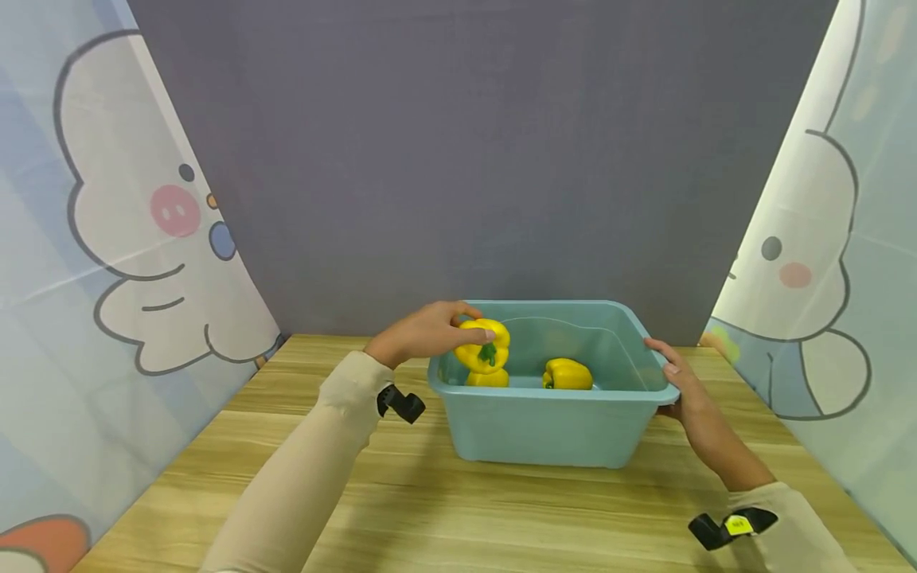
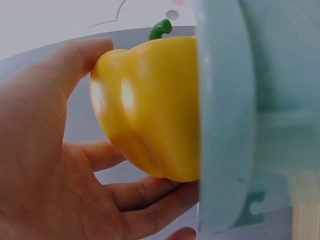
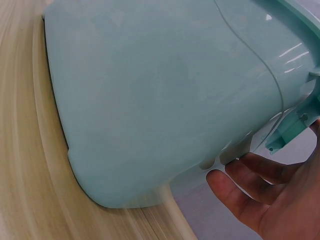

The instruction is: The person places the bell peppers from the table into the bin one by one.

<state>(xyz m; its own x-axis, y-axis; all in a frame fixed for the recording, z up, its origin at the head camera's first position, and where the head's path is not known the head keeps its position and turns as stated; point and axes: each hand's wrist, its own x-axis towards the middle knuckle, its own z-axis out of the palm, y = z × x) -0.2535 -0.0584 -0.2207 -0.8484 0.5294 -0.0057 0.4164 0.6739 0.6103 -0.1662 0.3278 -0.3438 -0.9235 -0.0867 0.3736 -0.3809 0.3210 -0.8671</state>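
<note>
My left hand (image 1: 428,330) grips a yellow bell pepper (image 1: 473,360) at the left end of a blue-green plastic bin (image 1: 548,430). In the left wrist view the thumb presses one side of this pepper (image 2: 150,110), fingers around the other, its green stem showing; the bin wall hides part of it. Below it inside the bin is another yellow bell pepper (image 1: 489,380), partly covered from view. A third yellow pepper (image 1: 569,374) lies on its side farther right on the bin's floor. My right hand (image 1: 693,398) holds the bin's right rim, with fingers under the lip.
The bin stands on a wood-grain table (image 1: 401,509). Behind it rises a dark grey panel (image 1: 458,159). Cloth sheets printed with cartoon animals hang at the left (image 1: 115,215) and right (image 1: 809,278). Each wrist carries a small black camera.
</note>
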